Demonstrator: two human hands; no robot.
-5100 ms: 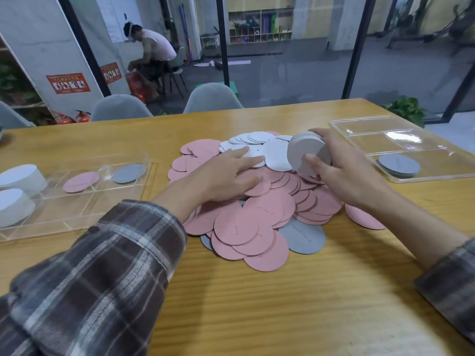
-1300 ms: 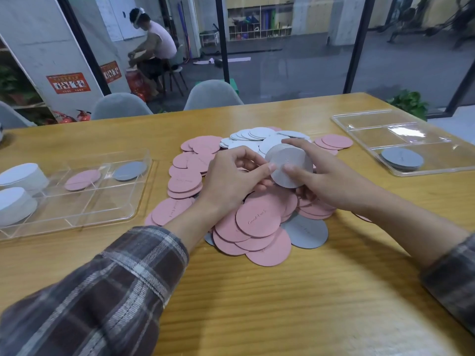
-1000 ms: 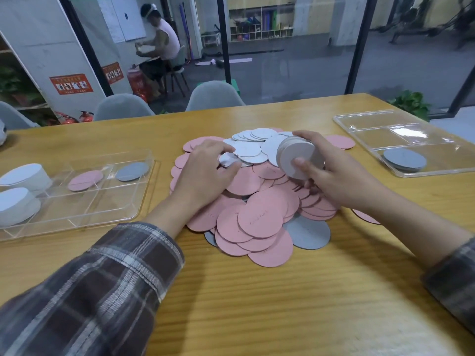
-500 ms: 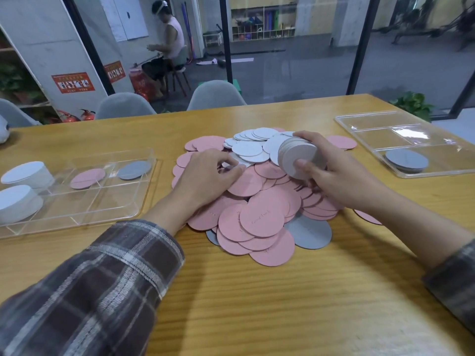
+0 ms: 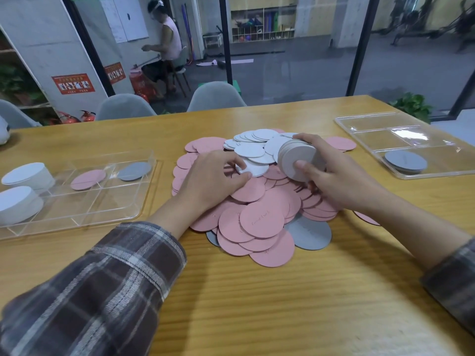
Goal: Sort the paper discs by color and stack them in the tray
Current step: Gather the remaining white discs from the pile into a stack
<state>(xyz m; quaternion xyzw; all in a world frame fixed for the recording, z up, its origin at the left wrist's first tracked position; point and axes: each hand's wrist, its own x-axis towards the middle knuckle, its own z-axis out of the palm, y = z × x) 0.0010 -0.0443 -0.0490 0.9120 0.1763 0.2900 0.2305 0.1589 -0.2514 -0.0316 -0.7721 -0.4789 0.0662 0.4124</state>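
Gathering: loose white discs from the mixed heap (image 5: 246,194), by judgement.
Right hand (image 5: 341,181): curled round a thick stack of white paper discs (image 5: 298,160), held on edge over the heap's far right.
Left hand (image 5: 210,181): pinching one loose white paper disc (image 5: 253,168) at the heap's far side, just beside that stack.
Heap: middle of the wooden table (image 5: 257,304); mostly pink paper discs (image 5: 262,219), white ones clustered far side, a grey paper disc (image 5: 311,235) at the near edge.
Left clear plastic tray (image 5: 84,215): by the table's left edge; two white stacks (image 5: 25,173), one pink disc (image 5: 88,176), one grey disc (image 5: 133,170), in separate compartments.
Right clear plastic tray (image 5: 372,129): by the right edge; a low grey stack (image 5: 405,160) only.
Progress: whites mostly stacked, pinks and greys barely begun.
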